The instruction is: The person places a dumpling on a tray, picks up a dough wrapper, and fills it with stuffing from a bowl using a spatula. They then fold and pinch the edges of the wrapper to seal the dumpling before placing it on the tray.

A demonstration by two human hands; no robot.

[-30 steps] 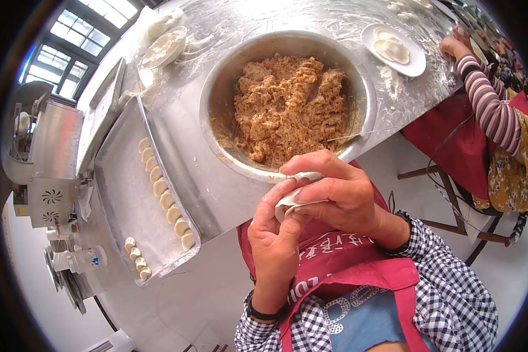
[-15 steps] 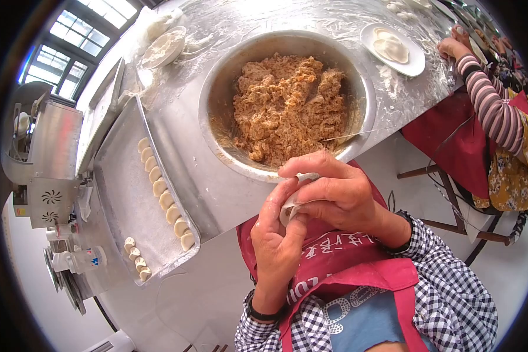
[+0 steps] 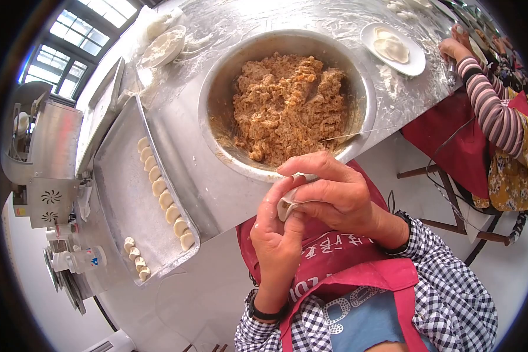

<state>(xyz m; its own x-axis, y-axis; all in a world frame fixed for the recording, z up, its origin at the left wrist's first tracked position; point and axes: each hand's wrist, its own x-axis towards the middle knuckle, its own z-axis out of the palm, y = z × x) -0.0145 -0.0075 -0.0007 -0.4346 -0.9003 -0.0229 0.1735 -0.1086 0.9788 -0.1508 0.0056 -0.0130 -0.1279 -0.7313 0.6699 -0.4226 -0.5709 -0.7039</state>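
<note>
Pinching a dough wrapper [image 3: 286, 206] with both hands, just off the near side of the metal bowl [image 3: 216, 108]. Left hand [image 3: 274, 234] grips it from the left: thumb tip and index finger on the dough, palm turned up and in. Right hand [image 3: 340, 196] grips from the other side, thumb against the near edge, fingers curled over the top. Neither hand is released; both are grasping the same piece. Wrapper is folded and partly gapped toward the left hand. Fingers cover most of it, so fair caveat: looks like brownish filling inside, can't confirm how much of the seam is closed. Right index finger overlaps the bowl rim in this view; can't tell if they touch.

Around the bowl:
- Inside: big mound of brown filling [image 3: 290, 108], thin stick [image 3: 343, 137] poking out over the right wall.
- Left of bowl: metal tray [image 3: 126, 193]. Row of dumplings [image 3: 166, 200] along its bowl-side edge, smaller cluster [image 3: 135, 253] at its near left corner.
- Right of bowl, toward the far side: white plate [image 3: 415, 64] with stacked wrappers [image 3: 391, 46].
- Far left of bowl: dish of flour [image 3: 164, 47].
- Well right of bowl, past the plate: another person's striped sleeve [image 3: 488, 97], hands at the table [image 3: 214, 202].
</note>
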